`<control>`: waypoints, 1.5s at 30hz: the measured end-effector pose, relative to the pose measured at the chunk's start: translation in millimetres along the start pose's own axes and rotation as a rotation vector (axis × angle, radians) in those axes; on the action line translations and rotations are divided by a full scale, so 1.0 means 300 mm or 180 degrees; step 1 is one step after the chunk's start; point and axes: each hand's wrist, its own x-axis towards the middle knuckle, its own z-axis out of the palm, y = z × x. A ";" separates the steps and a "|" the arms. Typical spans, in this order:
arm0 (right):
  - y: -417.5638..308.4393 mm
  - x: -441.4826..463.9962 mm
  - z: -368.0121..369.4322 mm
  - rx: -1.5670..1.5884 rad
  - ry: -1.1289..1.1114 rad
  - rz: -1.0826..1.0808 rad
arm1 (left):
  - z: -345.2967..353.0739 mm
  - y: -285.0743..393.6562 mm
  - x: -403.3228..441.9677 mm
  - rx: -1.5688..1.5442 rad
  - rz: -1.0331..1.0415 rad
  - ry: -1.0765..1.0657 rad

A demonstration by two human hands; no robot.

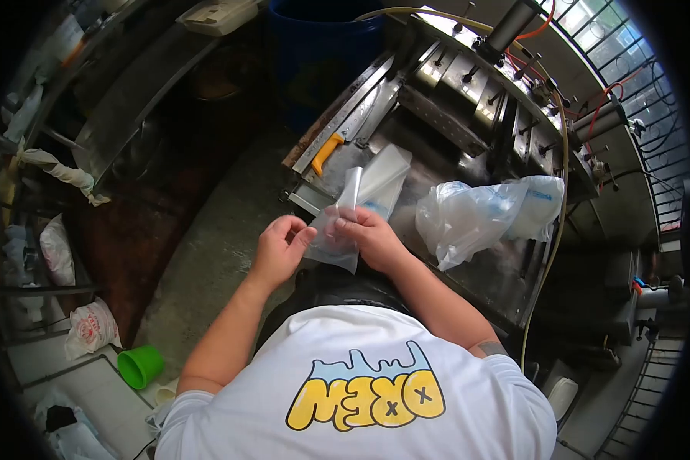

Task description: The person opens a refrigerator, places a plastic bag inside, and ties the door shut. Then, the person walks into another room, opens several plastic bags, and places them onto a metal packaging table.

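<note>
A clear plastic bag point(345, 249) hangs in front of my body, pinched between the thumb and fingers of my right hand point(374, 236). Just left of the bag is my left hand point(278, 249), its fingers loosely curled with a gap between thumb and forefinger. Its thumb tip is close to the bag's edge; whether they touch I cannot tell. Beyond my right hand, flat clear bags point(387, 172) lie on the metal worktop point(475, 284). To the right sits a filled clear plastic bag point(475, 218) with blue print.
A handsaw with a yellow handle point(327, 153) lies at the worktop's left edge. Behind stands a metal machine point(468, 84) with cylinders and hoses. A blue barrel point(314, 69) is at the back. On the lower left are a green bucket point(139, 366) and a white sack point(92, 328).
</note>
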 end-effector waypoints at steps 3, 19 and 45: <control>-0.006 -0.021 -0.002 -0.0296 -0.0166 0.0040 | 0.021 0.018 0.036 -0.0208 -0.0276 -0.0259; -0.131 -0.234 -0.128 0.1170 0.0045 -0.0498 | 0.214 -0.216 0.080 -0.3812 -0.2058 -0.2344; -0.122 -0.154 0.088 -0.3395 0.0371 -0.1443 | 0.006 -0.004 0.119 -0.1341 -0.0613 -0.0062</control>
